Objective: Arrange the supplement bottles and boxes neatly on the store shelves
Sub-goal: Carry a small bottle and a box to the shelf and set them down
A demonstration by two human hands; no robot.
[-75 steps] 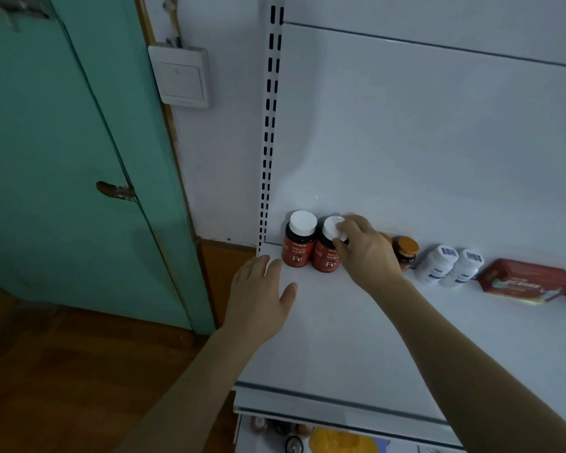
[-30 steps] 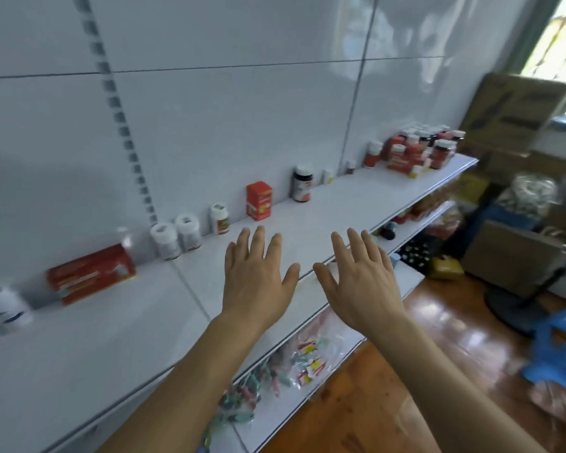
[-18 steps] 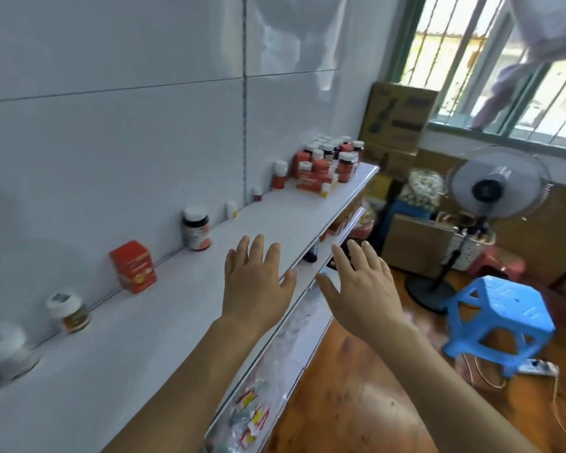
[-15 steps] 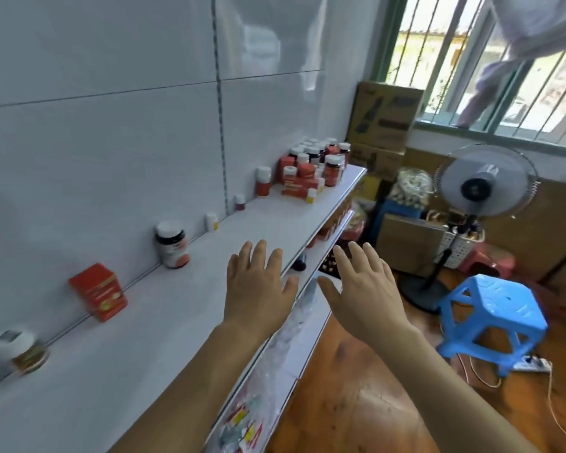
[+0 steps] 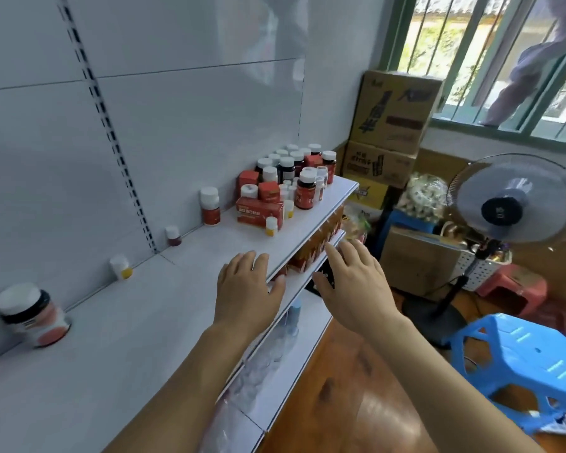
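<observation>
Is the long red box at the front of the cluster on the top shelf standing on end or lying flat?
Lying flat: the long red box rests on its long side on the shelf, smaller red boxes behind it.

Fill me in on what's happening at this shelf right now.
A person is stocking a white shelf with supplements. Both hands are empty with fingers spread: the left hand over the shelf's front edge, the right hand out past it. A crowded cluster of bottles and red boxes sits unsorted at the far end, while single bottles, such as a red bottle, stand spaced along the back wall.
</observation>
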